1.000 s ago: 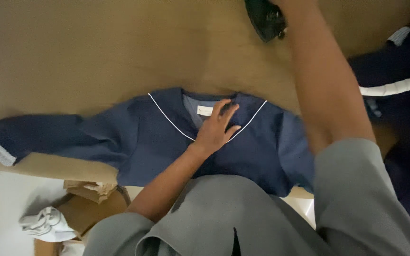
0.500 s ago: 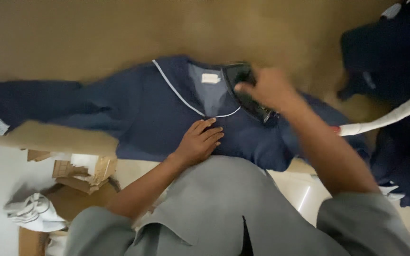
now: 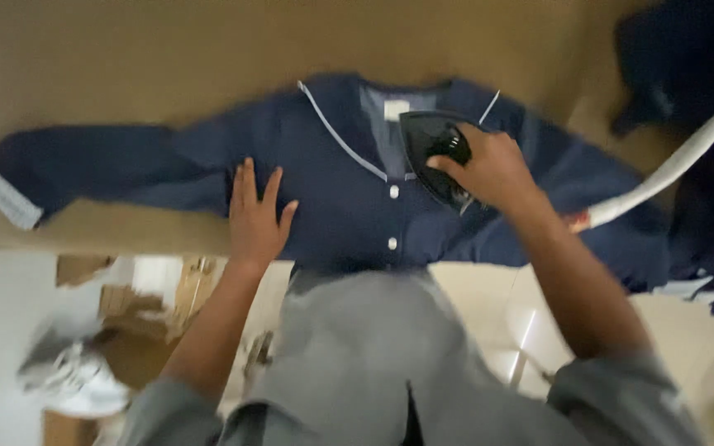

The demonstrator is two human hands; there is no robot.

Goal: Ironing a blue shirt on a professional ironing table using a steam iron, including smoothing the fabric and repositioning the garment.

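Your left hand [image 3: 256,216] is lying flat, palm down, fingers spread and pointing to the far side. Your right hand [image 3: 489,169] is curling closed in a grip, its forearm stretching from the near right.

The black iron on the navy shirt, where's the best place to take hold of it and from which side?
By the handle on top, from above: the iron lies soleplate-down on the navy shirt, so only its top is free. The right hand already grips it there, while the left hand presses the cloth flat.
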